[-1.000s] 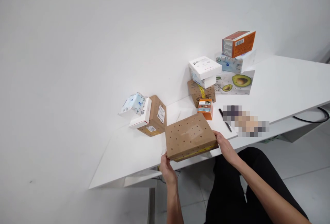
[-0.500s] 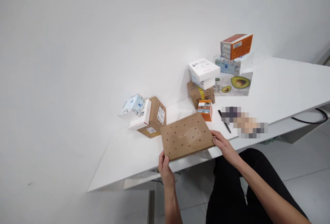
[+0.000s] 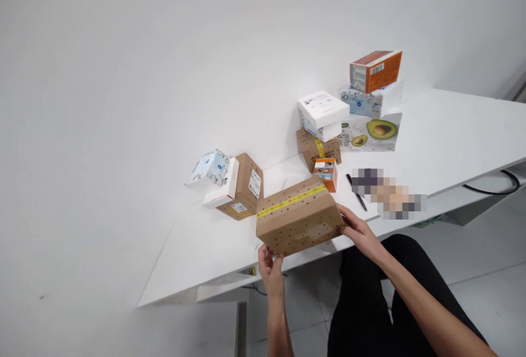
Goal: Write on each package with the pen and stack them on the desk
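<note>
A flat brown cardboard box (image 3: 298, 217) with small dark holes and a strip of yellow tape is tilted up over the near edge of the white table (image 3: 444, 138). My left hand (image 3: 270, 267) grips its lower left corner from below. My right hand (image 3: 356, 230) holds its right edge, fingers curled on the cardboard. The taped narrow side now faces up and the holed face leans toward me.
Behind the box are a small orange carton (image 3: 326, 173), a brown box with labels (image 3: 245, 187) with a white box and a patterned tissue box leaning on it, a stack of white and brown boxes (image 3: 322, 121), an avocado-print box (image 3: 372, 132) topped by other boxes, and a black pen (image 3: 357, 193).
The brown box has been tipped toward me: its holed top face has swung down to face me and the yellow-taped side has come up. My left hand has shifted under its corner.
</note>
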### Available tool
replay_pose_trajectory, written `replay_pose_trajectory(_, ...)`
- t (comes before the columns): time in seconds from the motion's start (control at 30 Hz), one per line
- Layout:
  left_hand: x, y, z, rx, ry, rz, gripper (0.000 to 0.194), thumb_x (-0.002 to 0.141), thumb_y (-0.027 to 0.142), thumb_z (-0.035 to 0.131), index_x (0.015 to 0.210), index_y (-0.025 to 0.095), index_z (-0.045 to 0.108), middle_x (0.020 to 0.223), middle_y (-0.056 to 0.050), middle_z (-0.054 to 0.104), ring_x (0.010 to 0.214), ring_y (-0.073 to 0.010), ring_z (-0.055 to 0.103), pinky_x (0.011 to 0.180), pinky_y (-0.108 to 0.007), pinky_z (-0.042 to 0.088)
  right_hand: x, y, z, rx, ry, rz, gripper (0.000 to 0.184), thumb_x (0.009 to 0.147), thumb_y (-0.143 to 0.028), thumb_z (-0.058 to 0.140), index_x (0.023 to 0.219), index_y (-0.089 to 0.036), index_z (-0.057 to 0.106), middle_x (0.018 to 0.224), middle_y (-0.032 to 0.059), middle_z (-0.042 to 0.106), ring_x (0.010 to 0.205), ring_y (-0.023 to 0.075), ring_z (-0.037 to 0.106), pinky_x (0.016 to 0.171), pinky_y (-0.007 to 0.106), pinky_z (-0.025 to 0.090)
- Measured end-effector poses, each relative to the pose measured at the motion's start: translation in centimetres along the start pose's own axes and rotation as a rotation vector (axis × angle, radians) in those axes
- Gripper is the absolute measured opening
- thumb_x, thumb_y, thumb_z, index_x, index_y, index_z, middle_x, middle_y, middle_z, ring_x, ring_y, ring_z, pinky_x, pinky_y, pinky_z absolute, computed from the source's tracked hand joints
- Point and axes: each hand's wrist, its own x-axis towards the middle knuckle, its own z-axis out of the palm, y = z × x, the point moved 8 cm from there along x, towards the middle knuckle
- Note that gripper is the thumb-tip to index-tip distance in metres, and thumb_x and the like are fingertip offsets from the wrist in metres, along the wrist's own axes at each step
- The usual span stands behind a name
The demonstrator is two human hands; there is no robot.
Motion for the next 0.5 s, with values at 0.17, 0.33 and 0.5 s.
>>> replay_pose_trajectory(0.17,0.20,-0.47,-0.30,0.057,0.061,0.002,0.041,0.062,0.024,0.069,0.100,0.018,0.056,0.094,-0.005,0.063,0.086,-0.0170,0.059,0.078,-0.029,0.046,0.12,0.69,0.10,-0.112,0.025,0.006,0.059,0.076,-0.023,0.052,0.135,-0.026,0.047,0.141,0.0059,0.047,0.130,0.0257,0.041,0.104,0.045,0.037)
replay_pose_trajectory(0.33,0.27,-0.30,-0.05,0.087,0.039,0.005,0.037,0.063,0.025,0.069,0.098,0.018,0.056,0.091,-0.003,0.063,0.085,-0.0163,0.059,0.077,-0.029,0.046,0.27,0.94,0.00,-0.125,0.043,0.007,0.053,0.079,-0.028,0.052,0.131,-0.023,0.050,0.136,0.0076,0.052,0.122,0.0252,0.050,0.100,0.043,0.042)
replay_pose_trajectory(0.5,0.33,-0.52,-0.16,0.088,0.072,-0.024,0.039,0.061,0.026,0.070,0.096,0.019,0.057,0.093,-0.003,0.063,0.085,-0.0159,0.059,0.080,-0.029,0.045,0.39,0.69,-0.05,-0.140,0.060,-0.010,0.050,0.077,-0.026,0.052,0.126,-0.023,0.054,0.131,0.0079,0.054,0.117,0.0242,0.053,0.099,0.041,0.042)
